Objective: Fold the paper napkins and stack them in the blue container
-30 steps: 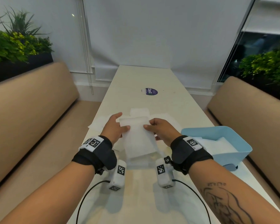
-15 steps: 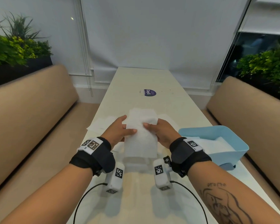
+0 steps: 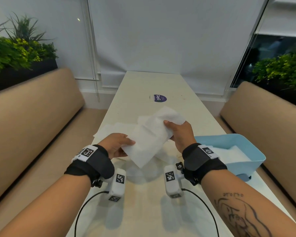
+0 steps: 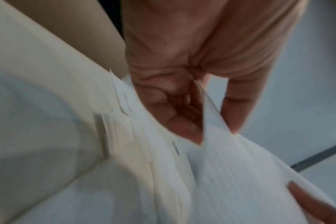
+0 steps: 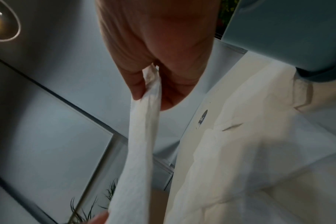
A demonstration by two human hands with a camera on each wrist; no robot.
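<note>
A white paper napkin (image 3: 149, 141) hangs tilted in the air over the table, folded into a long strip. My left hand (image 3: 117, 145) pinches its near lower edge, seen close as napkin (image 4: 230, 174) in the left wrist view. My right hand (image 3: 179, 132) grips its far upper end; thumb and fingers (image 5: 138, 84) squeeze the napkin (image 5: 140, 136) there. The blue container (image 3: 246, 151) sits on the table to the right, with folded white napkins (image 3: 229, 154) inside. More loose napkins (image 3: 109, 130) lie flat on the table under and beyond my hands.
The long cream table (image 3: 154, 82) runs away from me, with a round purple sticker (image 3: 158, 98) further up. Tan benches (image 3: 32, 117) flank both sides. Plants stand in planters (image 3: 15, 50) behind the benches. White blinds close off the far end.
The napkin went from upright between both hands to slanted: my right hand moved up and away with its far end, my left hand dropped toward me with the near edge.
</note>
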